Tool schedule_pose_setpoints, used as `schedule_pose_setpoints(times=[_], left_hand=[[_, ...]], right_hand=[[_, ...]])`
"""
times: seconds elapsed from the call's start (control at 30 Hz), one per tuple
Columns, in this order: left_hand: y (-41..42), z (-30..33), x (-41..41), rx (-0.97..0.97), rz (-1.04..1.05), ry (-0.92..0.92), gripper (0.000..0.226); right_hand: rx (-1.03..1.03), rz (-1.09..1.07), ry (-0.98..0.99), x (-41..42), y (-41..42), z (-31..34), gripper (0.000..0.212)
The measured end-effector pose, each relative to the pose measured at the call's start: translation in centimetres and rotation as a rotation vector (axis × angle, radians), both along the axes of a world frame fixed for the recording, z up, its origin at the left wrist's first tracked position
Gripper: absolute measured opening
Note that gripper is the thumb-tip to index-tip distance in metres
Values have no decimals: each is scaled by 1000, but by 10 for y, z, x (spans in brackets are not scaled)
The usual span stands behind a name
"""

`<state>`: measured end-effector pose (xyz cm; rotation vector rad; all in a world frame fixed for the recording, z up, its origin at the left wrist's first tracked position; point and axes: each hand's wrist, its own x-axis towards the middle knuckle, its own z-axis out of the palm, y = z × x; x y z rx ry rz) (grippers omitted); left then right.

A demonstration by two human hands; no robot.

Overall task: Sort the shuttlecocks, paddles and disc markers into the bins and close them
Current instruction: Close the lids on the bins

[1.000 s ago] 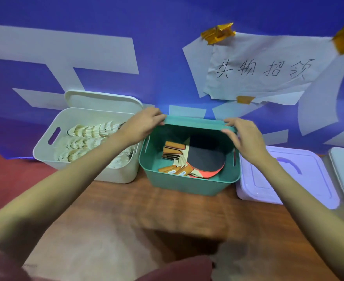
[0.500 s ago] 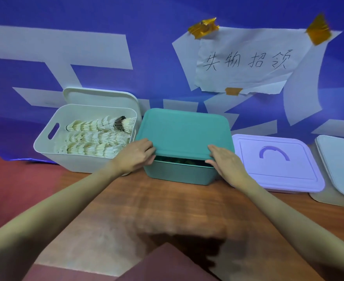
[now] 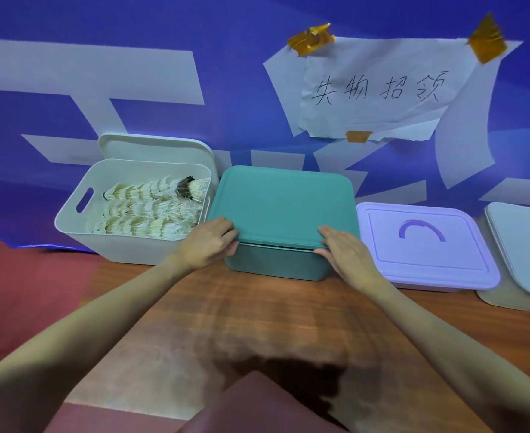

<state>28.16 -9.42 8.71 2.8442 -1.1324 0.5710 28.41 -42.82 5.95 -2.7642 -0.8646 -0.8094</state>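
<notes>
A teal lid (image 3: 284, 203) lies over the teal bin (image 3: 276, 265), with a thin dark gap along its front edge. My left hand (image 3: 207, 243) grips the lid's front left corner, fingers on top and thumb below. My right hand (image 3: 345, 250) grips the front right corner the same way. The paddles inside are hidden. To the left stands an open white bin (image 3: 107, 240) full of stacked shuttlecocks (image 3: 151, 210), its white lid (image 3: 154, 146) leaning behind it against the wall.
A lilac bin with its lid on (image 3: 426, 245) sits right of the teal one, and a pale grey lidded bin (image 3: 520, 248) at the far right. All stand on a wooden table (image 3: 257, 320) against a blue banner with a taped paper note (image 3: 379, 89).
The teal lid came from behind the open bin and was drawn down over it, hiding the paddles. Both hands moved from the back rim to the front corners.
</notes>
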Motion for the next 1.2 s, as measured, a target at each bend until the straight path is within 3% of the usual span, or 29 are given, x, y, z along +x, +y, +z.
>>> schedule_pose_setpoints(times=[0.23, 0.5, 0.83, 1.03, 1.2], left_hand=[[2, -8, -1, -6, 0, 9, 25], [5, -14, -6, -28, 28, 51, 25], [1, -21, -9, -43, 118, 77, 28], [-4, -23, -19, -176, 163, 104, 18], [-11, -33, -35, -360, 297, 165, 29]], right_hand=[[9, 34, 96, -3, -1, -1, 66], [4, 113, 140, -4, -11, -7, 29], [178, -28, 204, -8, -4, -15, 45], [217, -39, 269, -16, -1, -15, 42], [265, -85, 332, -20, 3, -12, 41]])
